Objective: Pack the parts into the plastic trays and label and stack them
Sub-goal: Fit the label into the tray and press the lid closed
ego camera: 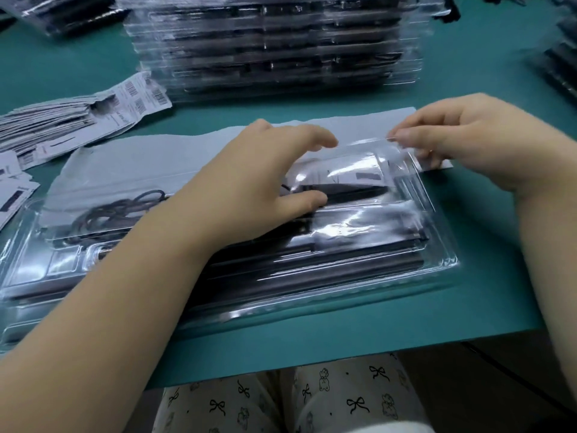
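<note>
A clear plastic tray point(312, 295) lies on the green table in front of me, holding long black parts point(327, 257) and a coiled black cable point(125, 207) at its left. A grey card sheet point(150, 157) lies under the tray's far side. My left hand point(256, 182) rests on the tray's middle, fingers spread, thumb pressing a black part. My right hand point(462, 142) pinches the far right corner of the clear plastic cover point(384, 151) and holds it lifted off the tray.
A tall stack of filled clear trays point(274, 45) stands at the back centre. More trays sit at the far left point(62, 14) and right edge point(562, 64). A pile of barcode labels point(78, 120) lies at the left. The table's front edge runs just above my lap.
</note>
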Demonstrator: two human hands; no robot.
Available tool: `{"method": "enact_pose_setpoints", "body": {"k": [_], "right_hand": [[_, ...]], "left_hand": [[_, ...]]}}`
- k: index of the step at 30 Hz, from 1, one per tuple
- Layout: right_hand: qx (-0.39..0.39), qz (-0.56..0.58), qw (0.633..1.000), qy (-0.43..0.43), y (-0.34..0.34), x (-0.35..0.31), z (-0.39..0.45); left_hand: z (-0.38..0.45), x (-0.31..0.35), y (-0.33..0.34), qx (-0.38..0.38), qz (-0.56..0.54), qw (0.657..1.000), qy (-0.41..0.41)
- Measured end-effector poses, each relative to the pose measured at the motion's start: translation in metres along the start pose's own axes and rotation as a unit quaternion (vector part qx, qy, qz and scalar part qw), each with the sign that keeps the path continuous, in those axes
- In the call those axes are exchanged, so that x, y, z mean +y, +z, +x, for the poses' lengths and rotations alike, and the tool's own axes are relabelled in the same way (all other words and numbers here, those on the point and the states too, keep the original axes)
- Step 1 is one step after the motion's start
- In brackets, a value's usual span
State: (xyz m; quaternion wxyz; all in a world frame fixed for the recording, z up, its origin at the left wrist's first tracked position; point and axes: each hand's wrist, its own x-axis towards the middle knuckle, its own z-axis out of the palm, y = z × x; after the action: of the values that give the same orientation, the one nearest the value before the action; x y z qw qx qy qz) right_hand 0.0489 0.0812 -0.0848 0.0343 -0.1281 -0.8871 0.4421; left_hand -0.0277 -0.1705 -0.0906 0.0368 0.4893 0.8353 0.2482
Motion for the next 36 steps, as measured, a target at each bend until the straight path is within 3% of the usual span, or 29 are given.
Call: {"method": "enact_pose_setpoints", "body": {"k": [8,12,16,23,30,33,36], "right_hand": [[-0.013,0.121,0.983,0.136,0.002,-0.002,0.005],[-0.042,0.147,0.979,0.133,0.002,-0.002,0.005],[-0.056,0.093,0.987,0.115,0.005,-0.004,0.001],[-0.048,0.068,0.992,0.098,0.008,-0.005,0.000],[-0.141,0.026,0.989,0.043,0.004,-0.013,-0.008],[-0.150,0.015,0.988,0.029,0.003,-0.014,-0.009],[-0.128,0.018,0.991,0.032,0.005,-0.013,-0.007]], "left_hand": [[0.002,0.002,0.001,0.021,-0.099,0.995,-0.018],[0.000,0.002,0.002,0.023,-0.139,0.990,-0.024],[0.001,0.002,0.001,0.014,-0.146,0.989,-0.024],[0.002,0.001,0.002,0.011,-0.095,0.995,-0.014],[0.005,0.003,0.006,0.018,-0.038,0.998,-0.040],[0.003,0.003,0.007,0.043,0.011,0.999,-0.013],[0.002,0.008,0.006,0.080,0.090,0.990,0.072]]}}
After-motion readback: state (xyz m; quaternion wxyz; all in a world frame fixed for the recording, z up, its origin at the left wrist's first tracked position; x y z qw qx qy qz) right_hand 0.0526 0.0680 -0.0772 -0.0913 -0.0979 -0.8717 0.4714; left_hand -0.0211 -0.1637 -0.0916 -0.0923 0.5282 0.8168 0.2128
